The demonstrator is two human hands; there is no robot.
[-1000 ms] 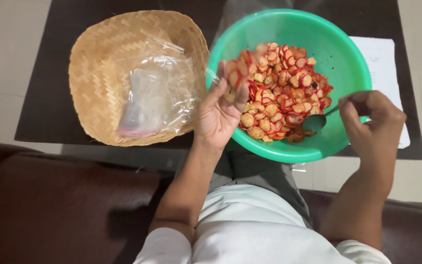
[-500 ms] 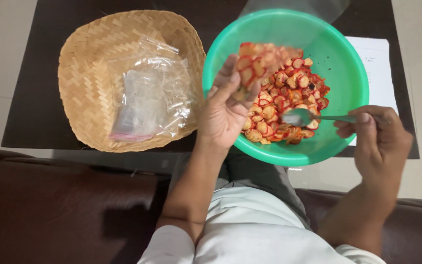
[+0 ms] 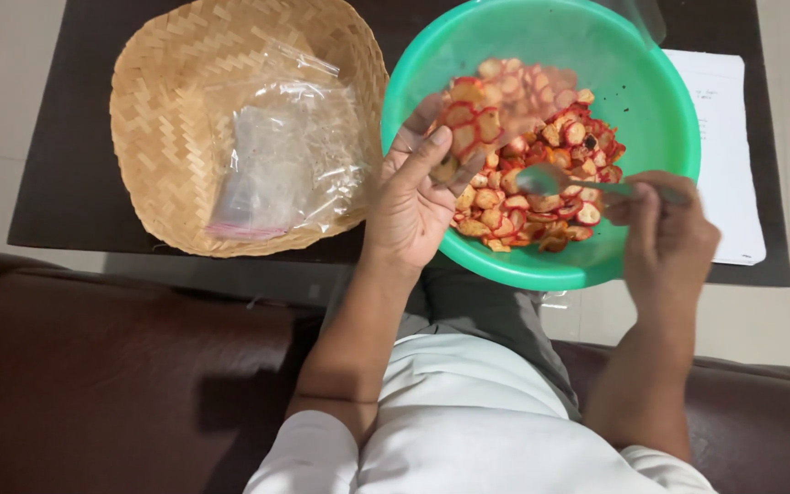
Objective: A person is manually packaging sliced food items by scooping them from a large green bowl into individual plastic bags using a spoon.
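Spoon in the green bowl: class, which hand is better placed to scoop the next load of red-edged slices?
Probably the right hand: it grips the spoon above the slices; the left hand holds a clear bag.

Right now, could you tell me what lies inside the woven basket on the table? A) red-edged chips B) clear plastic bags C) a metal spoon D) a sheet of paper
B: the woven basket holds only clear plastic bags; the spoon is over the green bowl.
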